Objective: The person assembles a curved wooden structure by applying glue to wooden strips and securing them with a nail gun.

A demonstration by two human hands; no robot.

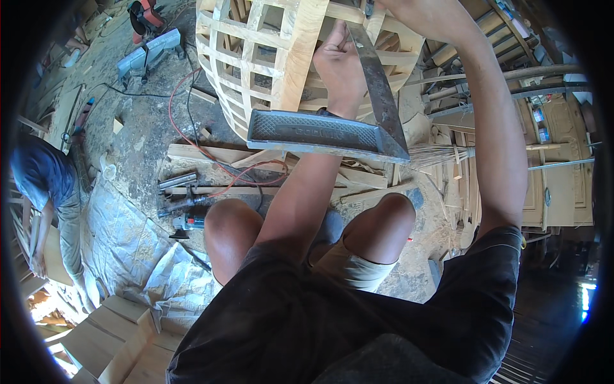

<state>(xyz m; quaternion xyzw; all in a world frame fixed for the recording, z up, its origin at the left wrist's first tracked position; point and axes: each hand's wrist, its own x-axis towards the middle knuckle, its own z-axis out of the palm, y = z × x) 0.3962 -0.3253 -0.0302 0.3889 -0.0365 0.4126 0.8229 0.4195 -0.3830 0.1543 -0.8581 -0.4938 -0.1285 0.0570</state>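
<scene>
Checking a curved wooden lattice frame [268,57] with a big metal square [332,131], crouching above a dusty floor [141,147].

Resting at twelve o'clock, frame bracing square's long blade. Left hand [342,64] pressing flat against blade and slat, steadying both. Right hand [400,8], at one o'clock, running off the edge; grip impossible to tell. Lying at nine o'clock: red cable [185,134], power tool [188,221].

A woodworking shop: a mitre saw [148,54] at eleven o'clock, offcut planks [211,153] on the dusty floor [137,141], stacked carved panels [563,166] at three o'clock.
</scene>
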